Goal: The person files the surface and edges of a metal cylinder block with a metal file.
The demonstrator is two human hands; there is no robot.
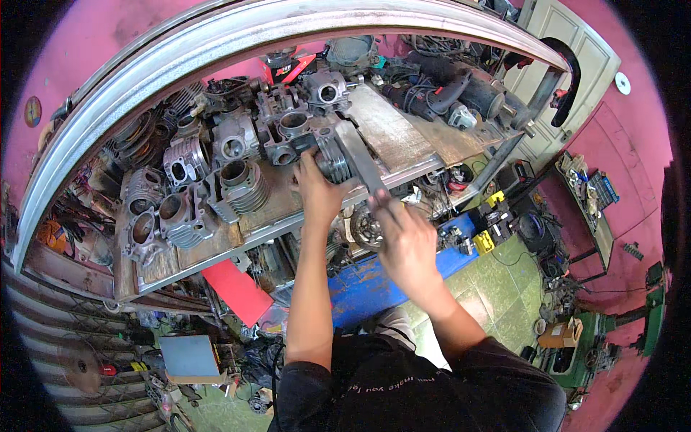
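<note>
My left hand (319,191) is closed around the near side of a finned engine cylinder (335,164) at the shelf's front edge. In my right hand (409,237) is a long, flat grey file (362,160). Its far end lies over the right side of that cylinder, and my fingers wrap its near end. Whether the file's face touches the metal I cannot tell. Left of my left hand stands another finned cylinder (243,189) with its round bore facing up. Behind my hands sits a further cylinder (292,124), also bore up.
Several more engine cylinders (184,214) crowd the wooden shelf (277,194) on the left. A power tool (439,99) with a cord lies at the right. Overhead arches a metal rail (216,43). Below are a blue bench (360,299) and a red sheet (237,291).
</note>
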